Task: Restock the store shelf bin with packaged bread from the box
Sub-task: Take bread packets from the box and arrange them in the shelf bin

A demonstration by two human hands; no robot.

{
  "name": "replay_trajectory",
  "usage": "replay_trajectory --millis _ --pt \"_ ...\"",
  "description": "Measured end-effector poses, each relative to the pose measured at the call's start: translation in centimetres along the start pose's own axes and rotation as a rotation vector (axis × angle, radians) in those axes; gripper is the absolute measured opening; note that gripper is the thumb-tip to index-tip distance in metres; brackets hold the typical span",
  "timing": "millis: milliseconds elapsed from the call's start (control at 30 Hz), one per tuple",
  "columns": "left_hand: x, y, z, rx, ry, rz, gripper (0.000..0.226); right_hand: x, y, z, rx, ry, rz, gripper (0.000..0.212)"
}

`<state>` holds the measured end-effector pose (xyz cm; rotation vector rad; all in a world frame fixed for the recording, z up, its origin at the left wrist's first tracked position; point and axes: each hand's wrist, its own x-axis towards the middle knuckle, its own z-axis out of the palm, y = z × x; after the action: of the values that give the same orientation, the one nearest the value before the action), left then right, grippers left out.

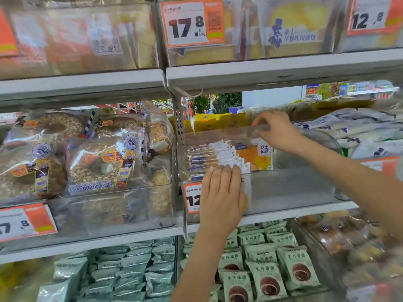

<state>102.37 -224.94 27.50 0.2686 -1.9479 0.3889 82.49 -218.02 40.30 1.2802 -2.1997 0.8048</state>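
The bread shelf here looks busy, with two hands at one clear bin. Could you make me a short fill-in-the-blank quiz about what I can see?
1. The left hand lies flat on the front of the clear bin, covering part of an orange ____ tag.
2. The right hand reaches to the bin's ____ edge.
3. The bread packets inside the bin sit toward its ____ side.
4. The big price tag on the shelf above reads ____.

Missing words: price; top; left; 17.8
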Motion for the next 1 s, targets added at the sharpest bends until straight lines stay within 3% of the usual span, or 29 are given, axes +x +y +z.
replay_trajectory --millis 100,200,333,500,600,700,767,900,1000 --pt "-1.2 1.1 -1.6 -0.076 -0.058 -0.093 0.047 -6.5 -2.8 -2.2 0.090 0.245 -0.090 0.024" --pt "-5.2 2.7 -2.8 -0.201 -0.112 -0.129 0.053 -14.5 -5.3 -2.5 0.184 0.372 -0.143 0.022" --pt "-14.2 6.1 -3.9 -0.269 -0.330 -0.075 0.056 -25.5 -5.9 1.4 0.278 0.383 -0.131 0.022" --pt "-25.8 9.9 -5.2 -0.390 -0.812 -0.237 0.048 -38.9 -4.2 10.5 0.231 -0.078 0.029 0.019" --pt "-33.2 10.9 -6.6 -0.312 -1.102 -0.297 0.048 -46.0 -2.8 14.2 0.137 -0.505 0.162 0.021" --pt "-40.4 11.6 -8.0 -0.252 -1.318 -0.484 0.040 -50.4 -1.8 16.9 0.055 -0.980 0.227 0.019" --pt "-43.8 12.3 -8.7 -0.244 -1.454 -0.579 0.047 -52.5 -1.9 18.3 0.031 -1.211 0.253 0.021" --pt "-45.2 13.0 -9.1 -0.308 -1.607 -0.651 0.056 -54.8 -2.5 20.0 0.150 -1.429 0.409 0.039" --pt "-45.5 12.4 -8.8 -0.295 -1.597 -0.660 0.044 -55.4 -2.7 22.3 0.262 -1.328 0.638 0.041"
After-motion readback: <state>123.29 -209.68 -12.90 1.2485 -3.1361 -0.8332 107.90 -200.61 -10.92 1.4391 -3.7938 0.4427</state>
